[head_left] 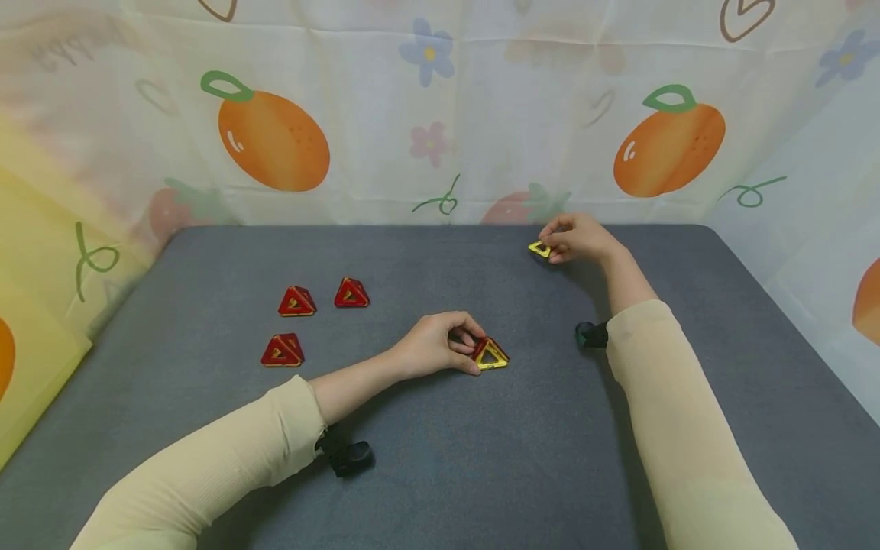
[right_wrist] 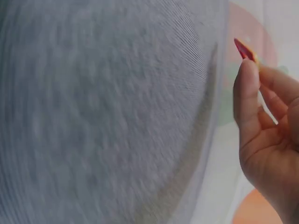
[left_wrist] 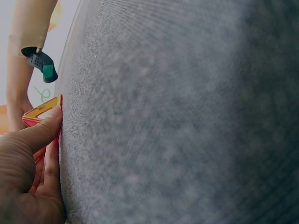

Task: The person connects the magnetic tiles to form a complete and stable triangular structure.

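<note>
My left hand point(head_left: 436, 347) rests low over the table and grips a small pyramid of magnetic triangle tiles point(head_left: 493, 363) between thumb and fingers. One yellow face and some red show on this pyramid; the fingers cover its left side. In the left wrist view the thumb lies against the yellow tile's corner. Farther back and to the right, my right hand point(head_left: 583, 238) pinches a single triangle tile point(head_left: 533, 247) by its edge, raised off the table. That tile looks yellow in the head view, with red on its other side in the right wrist view point(right_wrist: 239, 46).
On the left of the grey table point(head_left: 426, 458) stand three red pyramids: one at the back point(head_left: 344, 302), one left of it point(head_left: 291, 310) and one nearer point(head_left: 275, 359). A fruit-patterned curtain point(head_left: 385, 191) hangs along the table's back edge. Black cameras hang at both wrists.
</note>
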A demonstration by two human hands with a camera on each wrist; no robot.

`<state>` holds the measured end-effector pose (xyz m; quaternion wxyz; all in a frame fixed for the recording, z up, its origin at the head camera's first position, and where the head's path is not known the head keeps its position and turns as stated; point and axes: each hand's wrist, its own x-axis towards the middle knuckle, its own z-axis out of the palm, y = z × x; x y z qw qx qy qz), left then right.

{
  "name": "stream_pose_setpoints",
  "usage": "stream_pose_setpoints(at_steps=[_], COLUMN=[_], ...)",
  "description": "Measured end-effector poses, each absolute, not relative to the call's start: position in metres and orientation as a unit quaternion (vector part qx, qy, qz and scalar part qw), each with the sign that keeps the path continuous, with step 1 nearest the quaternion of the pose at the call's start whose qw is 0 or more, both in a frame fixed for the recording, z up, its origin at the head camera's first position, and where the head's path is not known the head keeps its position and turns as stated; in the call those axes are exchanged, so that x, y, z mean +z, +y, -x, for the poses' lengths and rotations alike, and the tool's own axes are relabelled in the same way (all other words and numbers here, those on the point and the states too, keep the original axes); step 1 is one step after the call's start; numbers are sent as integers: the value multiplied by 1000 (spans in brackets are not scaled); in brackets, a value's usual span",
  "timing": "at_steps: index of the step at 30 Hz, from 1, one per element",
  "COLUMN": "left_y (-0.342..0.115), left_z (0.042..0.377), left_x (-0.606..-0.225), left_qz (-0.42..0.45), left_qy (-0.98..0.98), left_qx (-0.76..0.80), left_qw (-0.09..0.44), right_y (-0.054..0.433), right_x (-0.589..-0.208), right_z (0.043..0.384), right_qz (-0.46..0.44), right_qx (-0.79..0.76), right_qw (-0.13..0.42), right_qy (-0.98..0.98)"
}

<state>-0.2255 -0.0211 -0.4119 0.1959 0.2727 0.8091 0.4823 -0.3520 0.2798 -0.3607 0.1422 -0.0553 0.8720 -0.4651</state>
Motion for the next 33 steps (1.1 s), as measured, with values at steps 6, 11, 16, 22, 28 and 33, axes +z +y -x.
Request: stream_pose_setpoints(at_steps=[6,11,16,22,28,33], left_y=[-21,-21,-21,-22,-22,-22], left_z=[225,225,226,226,227,229], left_x=[-411,-411,-412,-413,-411,-411], left_qz=[-272,-272,-273,-272,-274,-276], left_qy=[810,812,809,805,804,802], left_qx=[481,478,480,485,483,483], left_qw=[195,197,199,207,213,215], right_y=[282,280,277,273,262,248], right_x=[-350,-347,-346,-343,-339,-333], right_z=[344,338,333,324,310,293], right_qz=[64,90,117,149,185,203], right_qx=[-474,-454,-427,-407,-376,-352], right_qw=[135,134,151,159,148,130], right_qy=[868,876,884,887,896,905])
